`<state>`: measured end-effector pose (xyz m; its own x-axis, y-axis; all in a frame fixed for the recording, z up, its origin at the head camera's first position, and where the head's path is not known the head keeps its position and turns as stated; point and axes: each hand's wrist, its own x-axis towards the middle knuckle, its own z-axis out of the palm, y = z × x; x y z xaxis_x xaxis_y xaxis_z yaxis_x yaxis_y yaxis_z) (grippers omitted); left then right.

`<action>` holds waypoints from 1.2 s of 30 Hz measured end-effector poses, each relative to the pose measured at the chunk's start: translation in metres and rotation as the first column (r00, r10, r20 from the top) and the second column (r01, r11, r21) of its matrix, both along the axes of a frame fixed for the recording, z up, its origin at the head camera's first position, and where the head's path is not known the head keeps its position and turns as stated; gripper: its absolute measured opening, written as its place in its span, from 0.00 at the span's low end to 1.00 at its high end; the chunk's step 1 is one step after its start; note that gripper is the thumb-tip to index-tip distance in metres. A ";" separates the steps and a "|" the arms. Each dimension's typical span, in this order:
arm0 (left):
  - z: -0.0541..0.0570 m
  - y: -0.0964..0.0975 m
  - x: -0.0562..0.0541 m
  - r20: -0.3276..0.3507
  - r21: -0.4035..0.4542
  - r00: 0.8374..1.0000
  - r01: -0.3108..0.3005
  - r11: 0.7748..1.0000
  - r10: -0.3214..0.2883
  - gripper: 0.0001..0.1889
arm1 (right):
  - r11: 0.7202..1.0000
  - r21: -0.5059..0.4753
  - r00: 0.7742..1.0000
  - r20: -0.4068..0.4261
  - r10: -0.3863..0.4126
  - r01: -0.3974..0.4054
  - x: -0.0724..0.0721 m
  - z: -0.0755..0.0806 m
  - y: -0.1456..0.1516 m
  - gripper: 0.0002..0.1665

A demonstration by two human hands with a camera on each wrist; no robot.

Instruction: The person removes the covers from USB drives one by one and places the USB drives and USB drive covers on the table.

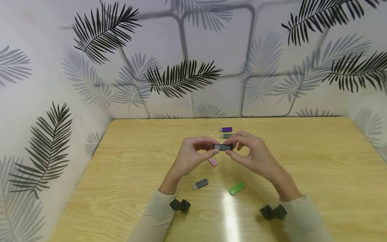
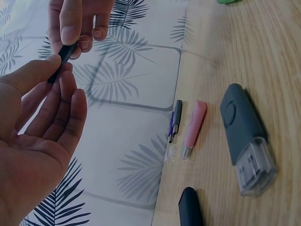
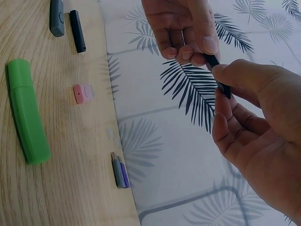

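Note:
A dark, slim USB stick [image 1: 223, 147] is held up between both hands above the back middle of the table. My left hand [image 1: 193, 153] pinches its left end between thumb and fingertips. At the other end, the thumb and fingers of my right hand [image 1: 255, 153] grip it. Just below the left fingers lies a pink USB stick [image 1: 213, 162]. Nearer the front are a grey USB stick [image 1: 200, 184], with a clear cap over its plug in the left wrist view, and a green USB stick [image 1: 237, 188].
Behind the hands, a purple USB stick [image 1: 226, 129] and another grey one [image 1: 225, 136] lie with plugs bare. Small clear caps [image 1: 212, 128] sit beside them. A black stick [image 3: 77, 30] also lies on the wooden table [image 1: 136, 161]. A leaf-patterned wall [image 1: 211, 97] rises behind.

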<state>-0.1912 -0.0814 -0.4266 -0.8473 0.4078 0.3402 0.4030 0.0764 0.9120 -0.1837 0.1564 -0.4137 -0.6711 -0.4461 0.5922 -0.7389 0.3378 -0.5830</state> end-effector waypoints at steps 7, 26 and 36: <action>-0.001 -0.001 0.000 0.007 0.018 1.000 0.018 1.000 -0.018 0.09 | 1.000 -0.014 1.000 -0.002 0.026 -0.026 -0.001 0.001 0.001 0.17; 0.004 -0.001 0.000 -0.024 0.034 0.999 0.037 0.999 -0.036 0.08 | 0.999 -0.014 0.998 -0.044 0.036 -0.037 0.000 0.006 0.004 0.19; 0.009 -0.002 0.003 -0.015 0.052 0.998 0.067 0.996 -0.066 0.09 | 0.998 -0.024 0.997 -0.039 0.064 -0.065 0.001 0.010 0.005 0.19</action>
<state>-0.1883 -0.0830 -0.4181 -0.8143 0.4443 0.3734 0.4175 0.0015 0.9087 -0.1823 0.1614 -0.4039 -0.6182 -0.4722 0.6284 -0.7806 0.2743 -0.5617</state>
